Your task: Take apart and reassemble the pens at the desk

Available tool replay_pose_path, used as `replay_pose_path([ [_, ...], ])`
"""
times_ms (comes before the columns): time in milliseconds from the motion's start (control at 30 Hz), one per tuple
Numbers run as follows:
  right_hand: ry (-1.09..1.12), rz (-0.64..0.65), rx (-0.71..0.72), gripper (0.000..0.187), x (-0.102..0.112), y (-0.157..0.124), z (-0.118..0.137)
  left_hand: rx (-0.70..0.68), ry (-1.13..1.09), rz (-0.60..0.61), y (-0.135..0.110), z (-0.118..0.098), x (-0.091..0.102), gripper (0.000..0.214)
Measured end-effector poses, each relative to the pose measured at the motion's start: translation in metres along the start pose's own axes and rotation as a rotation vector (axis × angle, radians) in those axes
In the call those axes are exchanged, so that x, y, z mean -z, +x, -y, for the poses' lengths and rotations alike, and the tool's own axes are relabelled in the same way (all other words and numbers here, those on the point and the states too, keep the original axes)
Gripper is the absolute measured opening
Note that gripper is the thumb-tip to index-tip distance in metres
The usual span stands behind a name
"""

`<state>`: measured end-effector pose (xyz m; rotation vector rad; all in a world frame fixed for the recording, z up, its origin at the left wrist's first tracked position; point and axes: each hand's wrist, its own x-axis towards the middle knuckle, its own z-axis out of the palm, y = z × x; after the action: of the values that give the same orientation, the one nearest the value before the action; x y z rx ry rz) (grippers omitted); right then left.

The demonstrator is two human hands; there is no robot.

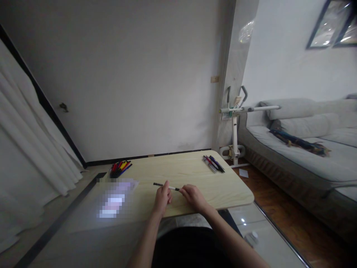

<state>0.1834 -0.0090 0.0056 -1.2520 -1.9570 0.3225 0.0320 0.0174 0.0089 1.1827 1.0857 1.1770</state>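
A slim pen [173, 188] with a white barrel and dark ends is held over the near part of the light wooden table [167, 167]. My left hand [162, 197] is closed around its middle, and the dark end sticks out to the left. The fingers of my right hand [193, 195] pinch the other dark end. Whether that end is a cap I cannot tell. At the table's far right lies a small group of pens [213, 164]. A bundle of colored markers [120, 168], red, yellow, blue and black, lies at the far left.
A blurred-out bright patch [113, 204] covers the table's left side. Beyond the right edge stand a white exercise machine [234, 137] and a grey sofa [301, 156]. A wall [139, 82] rises behind the table, and a white curtain [30, 130] hangs at left.
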Motion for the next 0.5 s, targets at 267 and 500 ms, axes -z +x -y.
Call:
replay_pose_path([
  [267,-0.070,0.017,0.073,0.030,0.0039,0.0037,0.0054,0.061,-0.061,0.023,0.0044,-0.0007,0.0026,0.049],
  [500,0.383,0.298,-0.176,0.036,0.0062,0.0069,0.0032,-0.060,-0.078,0.030,-0.0030,0.0055,0.0046,0.050],
])
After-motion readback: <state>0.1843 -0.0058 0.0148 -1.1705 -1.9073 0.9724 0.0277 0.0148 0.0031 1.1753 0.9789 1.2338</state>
